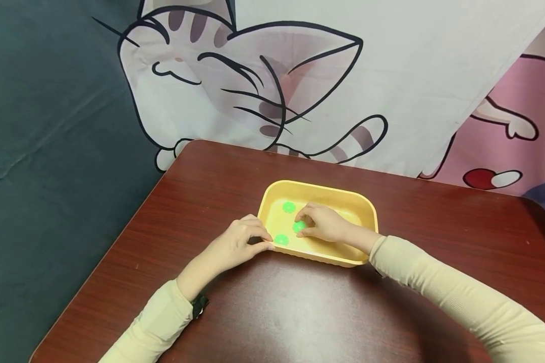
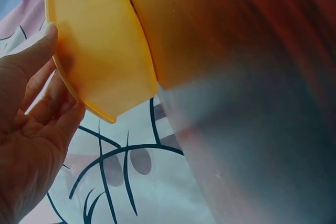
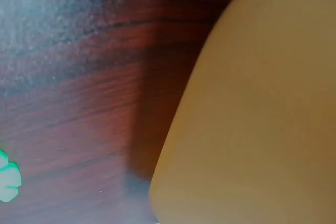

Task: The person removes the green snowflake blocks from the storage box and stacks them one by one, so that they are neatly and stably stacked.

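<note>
A yellow plastic basin (image 1: 318, 256) sits on the table, with green scalloped, flower-like pieces inside. One piece (image 1: 288, 207) lies near the back left and another (image 1: 281, 239) by the front left corner. Between them, my right hand (image 1: 324, 222) reaches into the basin and holds a third green piece (image 1: 299, 227) between thumb and fingers. My left hand (image 1: 240, 239) pinches the basin's rim at the front left corner. In the left wrist view its thumb and fingers meet the basin's edge (image 2: 105, 51). The right hand itself is out of the right wrist view.
The basin stands on a dark red-brown wooden table (image 1: 200, 191). Behind the table hangs a white cloth (image 1: 404, 60) with a cartoon cat, and a dark green cloth (image 1: 50, 126) is at the left. A green petalled piece (image 3: 8, 179) shows at the right wrist view's left edge.
</note>
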Demonstrator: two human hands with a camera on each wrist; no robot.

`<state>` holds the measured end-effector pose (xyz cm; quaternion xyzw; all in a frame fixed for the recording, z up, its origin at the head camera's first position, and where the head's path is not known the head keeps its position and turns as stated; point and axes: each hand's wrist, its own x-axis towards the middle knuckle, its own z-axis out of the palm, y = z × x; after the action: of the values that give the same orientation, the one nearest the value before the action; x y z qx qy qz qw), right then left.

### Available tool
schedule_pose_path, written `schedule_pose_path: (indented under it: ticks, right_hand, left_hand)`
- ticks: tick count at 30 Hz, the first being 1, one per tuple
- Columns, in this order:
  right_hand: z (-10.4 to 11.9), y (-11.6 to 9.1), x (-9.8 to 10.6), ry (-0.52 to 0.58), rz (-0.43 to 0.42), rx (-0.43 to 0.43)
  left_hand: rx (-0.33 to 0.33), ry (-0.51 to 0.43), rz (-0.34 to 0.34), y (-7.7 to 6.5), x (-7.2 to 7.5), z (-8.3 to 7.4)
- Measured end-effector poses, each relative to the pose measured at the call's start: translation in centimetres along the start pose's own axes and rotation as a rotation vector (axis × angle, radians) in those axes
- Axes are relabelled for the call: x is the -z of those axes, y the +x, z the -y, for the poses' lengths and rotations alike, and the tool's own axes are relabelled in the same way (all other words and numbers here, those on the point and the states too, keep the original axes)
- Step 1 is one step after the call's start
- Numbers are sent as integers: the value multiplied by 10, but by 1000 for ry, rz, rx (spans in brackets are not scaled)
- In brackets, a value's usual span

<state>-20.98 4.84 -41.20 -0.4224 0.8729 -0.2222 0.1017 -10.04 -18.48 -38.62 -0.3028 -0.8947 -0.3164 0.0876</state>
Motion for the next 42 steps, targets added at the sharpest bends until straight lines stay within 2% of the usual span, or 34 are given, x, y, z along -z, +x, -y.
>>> schedule_pose_path:
  ticks: [7, 14, 18, 23, 26, 30, 36, 42]
  right_hand:
    - [3, -1, 0, -67, -20, 54]
    - [4, -11, 4, -107, -8, 108]
    - [4, -19, 12, -117, -7, 93]
    - [-1, -27, 23, -83, -43, 70]
    - [-4, -33, 28, -37, -80, 76]
    - [-9, -41, 35, -1, -169, 114]
    - [-18, -56, 46, -34, -311, 156]
    - [-25, -77, 56, -61, -386, 151]
  left_hand:
    - [-1, -5, -1, 0, 0, -1]
    - [15, -5, 17, 1, -1, -3]
    - [31, -7, 25, 0, -2, -3]
    - [18, -7, 14, 0, -3, -2]
    - [17, -8, 9, 0, -3, -1]
    - [16, -12, 2, -1, -4, -1]
    - [14, -7, -8, 1, -3, 0]
    - [21, 0, -8, 2, -3, 0]
